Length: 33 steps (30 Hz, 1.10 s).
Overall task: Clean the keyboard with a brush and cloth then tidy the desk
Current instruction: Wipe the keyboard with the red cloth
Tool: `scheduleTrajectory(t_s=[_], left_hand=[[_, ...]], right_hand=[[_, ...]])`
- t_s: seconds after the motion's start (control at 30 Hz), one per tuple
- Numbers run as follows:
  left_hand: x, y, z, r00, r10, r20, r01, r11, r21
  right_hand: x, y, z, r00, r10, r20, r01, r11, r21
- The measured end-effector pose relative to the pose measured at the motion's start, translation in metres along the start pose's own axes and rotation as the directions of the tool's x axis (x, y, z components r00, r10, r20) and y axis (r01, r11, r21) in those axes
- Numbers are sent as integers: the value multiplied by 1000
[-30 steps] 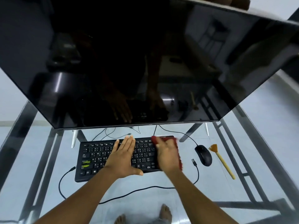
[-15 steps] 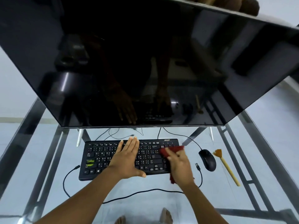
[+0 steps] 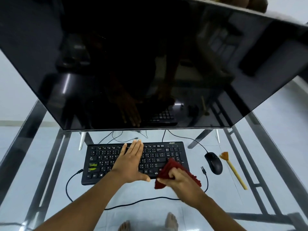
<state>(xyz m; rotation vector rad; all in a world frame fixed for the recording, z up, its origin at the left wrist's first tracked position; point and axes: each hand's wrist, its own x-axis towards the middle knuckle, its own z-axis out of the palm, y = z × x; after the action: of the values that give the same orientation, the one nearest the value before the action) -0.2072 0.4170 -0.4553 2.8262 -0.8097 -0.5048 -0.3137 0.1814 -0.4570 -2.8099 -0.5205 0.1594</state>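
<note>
A black keyboard (image 3: 106, 157) lies on the glass desk (image 3: 150, 192) below the monitor. My left hand (image 3: 131, 162) rests flat on its middle keys, fingers together and thumb spread. My right hand (image 3: 181, 182) is closed on a dark red cloth (image 3: 170, 167) at the keyboard's front right corner, with part of the cloth hanging off the front edge. A brush (image 3: 233, 170) with a yellow handle and orange bristles lies on the desk at the right, apart from both hands.
A large dark monitor (image 3: 141, 64) hangs over the back of the desk. A black mouse (image 3: 214, 163) sits between keyboard and brush. A loose USB plug (image 3: 203, 169) and black cables (image 3: 136, 201) trail across the front. Bare feet show through the glass.
My right hand has pulled the red cloth from the keyboard's top right down toward its front right corner. My left hand has stayed flat on the keys.
</note>
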Motion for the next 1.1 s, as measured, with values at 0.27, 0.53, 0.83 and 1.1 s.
scheduleTrajectory(t_s=[0.27, 0.53, 0.83, 1.1], left_hand=[[0, -1, 1, 1000, 0, -5, 0, 1000, 1], [-1, -1, 0, 1000, 0, -13, 0, 1000, -2], [-2, -1, -1, 1000, 5, -22, -5, 1000, -11], [-2, -1, 0, 1000, 6, -31, -7, 1000, -14]], right_hand=[[5, 7, 10, 987, 47, -151, -41, 998, 42], [48, -11, 8, 941, 293, -170, -270, 952, 147], [76, -15, 7, 916, 304, -261, -305, 952, 38], [105, -34, 2, 802, 495, -333, -491, 865, 104]])
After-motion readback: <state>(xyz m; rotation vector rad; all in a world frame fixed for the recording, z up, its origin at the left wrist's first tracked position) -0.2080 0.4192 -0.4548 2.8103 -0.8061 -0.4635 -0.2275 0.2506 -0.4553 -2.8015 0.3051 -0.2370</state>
